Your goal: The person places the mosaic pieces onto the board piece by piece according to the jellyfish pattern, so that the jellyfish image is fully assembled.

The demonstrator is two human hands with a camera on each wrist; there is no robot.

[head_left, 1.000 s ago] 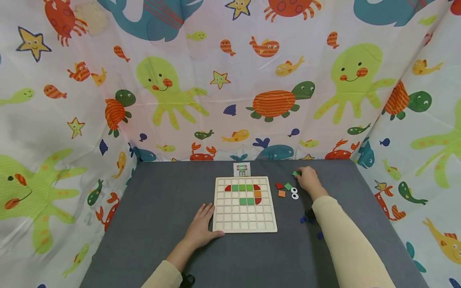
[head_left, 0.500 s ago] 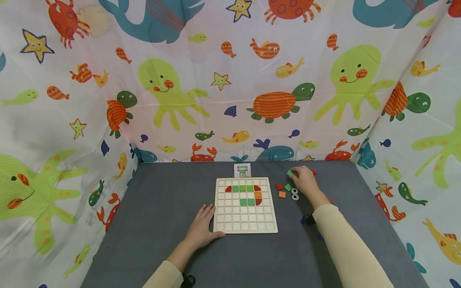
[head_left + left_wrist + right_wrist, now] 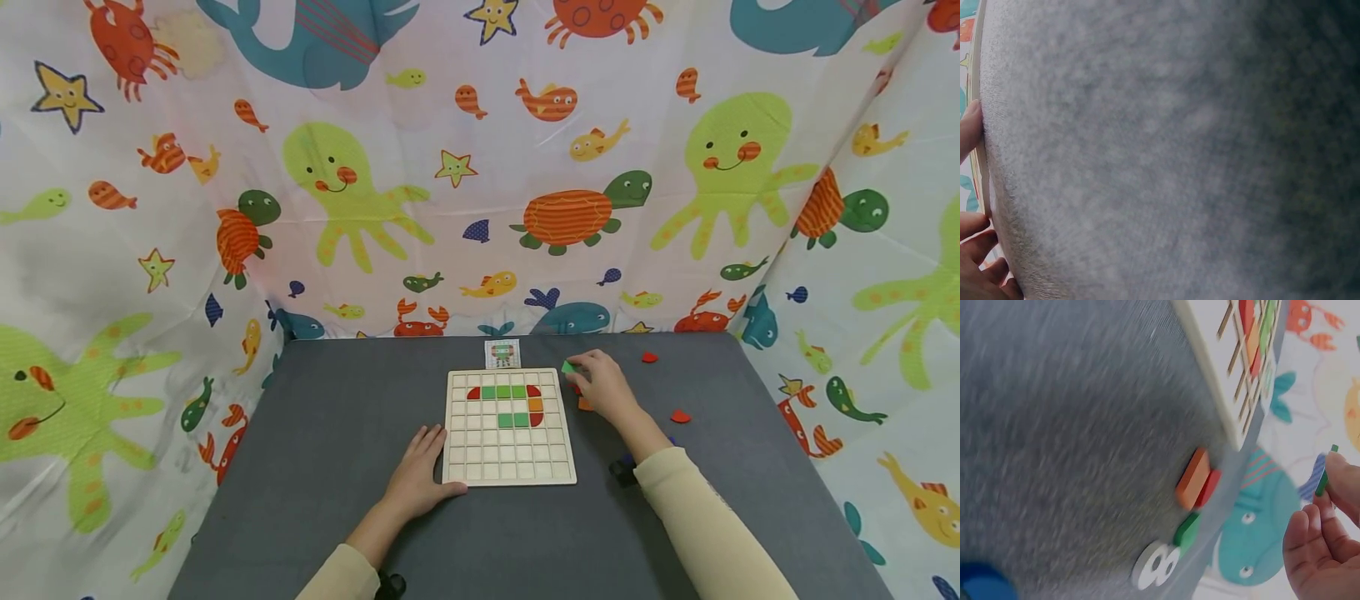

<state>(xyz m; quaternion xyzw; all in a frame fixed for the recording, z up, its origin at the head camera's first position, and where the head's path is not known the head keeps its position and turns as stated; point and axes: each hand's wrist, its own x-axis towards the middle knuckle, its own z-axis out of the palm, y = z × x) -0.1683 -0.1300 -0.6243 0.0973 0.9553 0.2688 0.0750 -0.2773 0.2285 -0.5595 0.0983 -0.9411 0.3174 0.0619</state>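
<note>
My right hand point(image 3: 603, 385) pinches a green square tile point(image 3: 567, 367) between thumb and fingertips, just off the upper right corner of a wooden grid board point(image 3: 510, 482). In the right wrist view the held tile point(image 3: 1322, 481) is seen edge-on, raised above the table. My left hand point(image 3: 415, 477) rests against the board's lower left corner, its fingers along the left side and its thumb at the front edge. Red, green and orange tiles fill some cells in the board's upper rows, including a green tile point(image 3: 506, 421).
A small picture card point(image 3: 502, 354) lies behind the board. Beside the board are an orange tile point(image 3: 1193, 479), a red tile point(image 3: 1209, 489), a green tile point(image 3: 1187, 531) and two white rings point(image 3: 1149, 565). Red pieces point(image 3: 649, 357) lie farther right; a blue piece point(image 3: 985, 584) sits nearer.
My right hand has moved left toward the board with the green tile, uncovering red pieces on the right and covering the white rings in the head view. My left hand stays in place.
</note>
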